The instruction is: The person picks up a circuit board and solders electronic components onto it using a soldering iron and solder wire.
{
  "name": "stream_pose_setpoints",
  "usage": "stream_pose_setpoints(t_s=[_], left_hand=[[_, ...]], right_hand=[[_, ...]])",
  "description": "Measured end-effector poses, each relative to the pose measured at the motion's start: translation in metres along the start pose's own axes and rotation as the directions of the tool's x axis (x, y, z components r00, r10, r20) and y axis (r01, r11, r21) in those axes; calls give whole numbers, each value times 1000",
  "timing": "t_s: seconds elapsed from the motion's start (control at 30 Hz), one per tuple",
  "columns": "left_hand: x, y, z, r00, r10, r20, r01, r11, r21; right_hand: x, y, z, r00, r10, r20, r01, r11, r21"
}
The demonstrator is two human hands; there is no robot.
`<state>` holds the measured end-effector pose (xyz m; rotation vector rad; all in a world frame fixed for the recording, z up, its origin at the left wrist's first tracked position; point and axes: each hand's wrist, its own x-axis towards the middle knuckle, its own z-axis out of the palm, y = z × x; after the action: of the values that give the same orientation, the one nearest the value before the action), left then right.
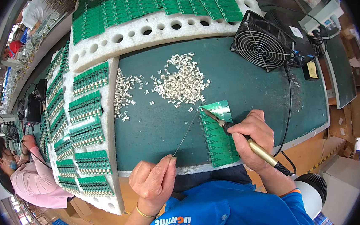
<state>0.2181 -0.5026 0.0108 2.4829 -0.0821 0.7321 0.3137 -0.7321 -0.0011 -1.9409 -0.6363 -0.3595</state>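
At the bench's front, a green circuit board panel (219, 145) lies with rows of pins along its left edge. My right hand (252, 139) grips a soldering iron (261, 151) with a gold-coloured handle, its tip resting at or close to the panel's upper left edge. My left hand (153, 178), below and left of the panel, pinches a thin solder wire (182, 140) that runs up to near that tip. Behind them lie loose piles of small white connectors (178, 82).
Foam racks (131, 36) of green boards border the mat (145, 126) behind and left. A black fan (259, 47), an electrical unit with cable, and a sponge holder (311, 70) sit back right. A co-worker in pink (35, 181) works at far left. Cardboard boxes (341, 125) stand right.
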Motion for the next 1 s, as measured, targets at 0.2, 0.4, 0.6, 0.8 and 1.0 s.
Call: stream_pose_setpoints(t_s=[0.2, 0.4, 0.6, 0.8, 1.0], left_hand=[[0, 0, 0, 1000, 10, 1, -10, 1000, 7], [0, 0, 0, 1000, 11, 3, -11, 1000, 5], [-1, 1, -2, 1000, -2, 17, 1, 1000, 7], [1, -1, 3, 1000, 15, 2, -15, 1000, 3], [1, 0, 2, 999, 45, -10, -45, 999, 25]], right_hand=[[-1, 1, 0, 1000, -11, 8, 11, 1000, -15], [-1, 2, 1, 999, -39, 19, 40, 998, -40], [0, 1, 1, 998, -52, 21, 53, 998, -37], [0, 1, 1, 998, -57, 25, 58, 997, -43], [0, 2, 1, 997, -75, 24, 76, 996, -52]])
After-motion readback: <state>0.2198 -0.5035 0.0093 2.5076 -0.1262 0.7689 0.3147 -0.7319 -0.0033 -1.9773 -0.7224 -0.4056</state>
